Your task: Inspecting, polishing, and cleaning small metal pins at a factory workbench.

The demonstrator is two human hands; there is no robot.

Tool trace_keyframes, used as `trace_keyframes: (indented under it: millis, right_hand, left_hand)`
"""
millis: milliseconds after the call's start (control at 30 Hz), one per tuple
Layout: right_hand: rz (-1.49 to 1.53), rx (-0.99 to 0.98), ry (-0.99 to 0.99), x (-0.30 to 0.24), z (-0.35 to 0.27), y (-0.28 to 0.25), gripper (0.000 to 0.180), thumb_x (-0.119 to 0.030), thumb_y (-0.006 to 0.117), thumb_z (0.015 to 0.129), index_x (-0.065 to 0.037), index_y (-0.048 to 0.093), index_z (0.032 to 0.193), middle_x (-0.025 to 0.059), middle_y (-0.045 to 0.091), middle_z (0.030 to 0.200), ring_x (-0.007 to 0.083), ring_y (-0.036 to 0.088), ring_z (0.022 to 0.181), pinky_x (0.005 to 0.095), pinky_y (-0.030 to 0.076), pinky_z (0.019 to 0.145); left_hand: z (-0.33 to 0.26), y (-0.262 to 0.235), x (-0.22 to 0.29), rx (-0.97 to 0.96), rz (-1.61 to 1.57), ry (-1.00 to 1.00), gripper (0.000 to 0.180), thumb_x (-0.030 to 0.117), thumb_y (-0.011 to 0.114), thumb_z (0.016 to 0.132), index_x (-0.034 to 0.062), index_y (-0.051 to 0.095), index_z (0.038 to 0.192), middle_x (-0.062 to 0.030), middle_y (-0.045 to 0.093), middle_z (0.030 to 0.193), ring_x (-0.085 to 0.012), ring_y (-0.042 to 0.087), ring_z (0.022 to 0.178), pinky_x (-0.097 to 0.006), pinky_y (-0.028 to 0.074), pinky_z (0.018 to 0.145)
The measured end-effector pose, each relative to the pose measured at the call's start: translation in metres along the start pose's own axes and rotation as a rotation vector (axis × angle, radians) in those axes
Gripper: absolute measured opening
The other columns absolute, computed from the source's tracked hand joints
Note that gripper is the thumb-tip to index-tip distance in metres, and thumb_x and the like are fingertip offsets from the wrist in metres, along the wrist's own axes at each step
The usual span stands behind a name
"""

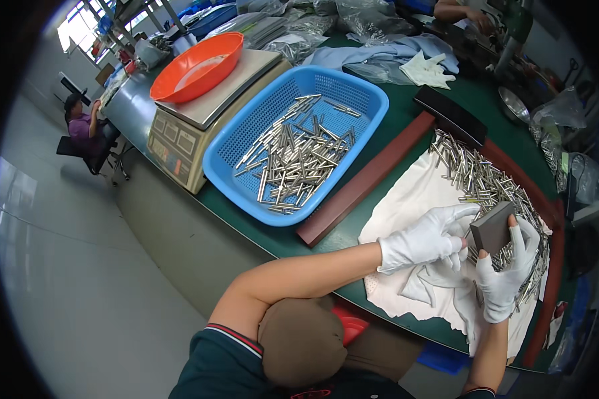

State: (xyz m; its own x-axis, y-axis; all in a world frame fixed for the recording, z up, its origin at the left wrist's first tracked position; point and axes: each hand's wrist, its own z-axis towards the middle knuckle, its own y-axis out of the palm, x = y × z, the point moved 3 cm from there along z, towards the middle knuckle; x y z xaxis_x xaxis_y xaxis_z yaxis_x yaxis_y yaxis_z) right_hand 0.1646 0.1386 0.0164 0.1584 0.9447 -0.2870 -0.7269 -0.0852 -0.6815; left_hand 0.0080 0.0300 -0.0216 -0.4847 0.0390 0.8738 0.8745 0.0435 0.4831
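My right hand (510,272), in a white glove with bare fingertips, grips a flat dark grey square block (492,227) by its edges and holds it tilted above a heap of metal pins (489,174). Just left of the block is my left hand (427,238), in the same kind of glove. Its fingers are curled together, and whatever they hold is too small to make out. The pins lie on a pale cloth (406,206). A crumpled white cloth (436,282) rests below my left hand.
Left of the cloth, a blue perforated basket (216,149) holds many more pins. Dark red bars (369,178) border the work area, with a black block (450,114) at their corner. An orange dish (199,65) sits on a scale (180,143). Other people work farther off.
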Motion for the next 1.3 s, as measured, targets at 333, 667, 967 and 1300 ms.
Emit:
trace_keyframes:
  millis: [333,667,967,1300]
  right_hand:
    - [0.001,-0.016,0.019,0.001,-0.002,0.001,0.069,-0.019,0.073,0.073,-0.005,0.051,0.137,0.0165,0.048,0.123,0.0300,0.054,0.111,0.0400,0.046,0.095]
    - [-0.057,0.181,0.183,0.030,-0.015,-0.014,0.068,-0.045,0.069,0.087,0.003,0.054,0.133,0.0183,0.052,0.130,0.0310,0.051,0.121,0.0428,0.038,0.106]
    - [-0.151,0.053,0.215,0.045,-0.020,-0.015,0.071,-0.043,0.061,0.094,0.009,0.042,0.139,0.0241,0.045,0.138,0.0366,0.046,0.127,0.0464,0.037,0.107]
    - [-0.147,-0.020,0.210,0.041,-0.017,-0.021,0.071,-0.044,0.061,0.095,0.006,0.041,0.140,0.0243,0.043,0.136,0.0387,0.046,0.126,0.0494,0.037,0.106]
  left_hand:
    - [-0.001,0.001,0.000,-0.065,-0.212,0.034,0.074,0.004,0.062,0.090,-0.0066,0.021,0.151,-0.0097,0.065,0.091,-0.0165,0.068,0.082,-0.025,0.053,0.075]
    - [-0.013,0.006,0.006,-0.018,-0.057,-0.136,0.072,0.009,0.061,0.092,0.0064,0.024,0.154,-0.0029,0.059,0.084,-0.0099,0.060,0.064,-0.021,0.048,0.057]
    - [-0.015,0.006,-0.010,-0.042,-0.177,-0.164,0.076,0.001,0.058,0.091,0.0117,0.019,0.156,-0.0027,0.055,0.078,-0.0082,0.054,0.066,-0.024,0.049,0.057]
    - [-0.013,0.020,-0.027,-0.045,-0.366,-0.159,0.077,-0.002,0.054,0.092,0.0124,0.015,0.157,-0.0040,0.055,0.077,-0.0125,0.058,0.058,-0.026,0.048,0.057]
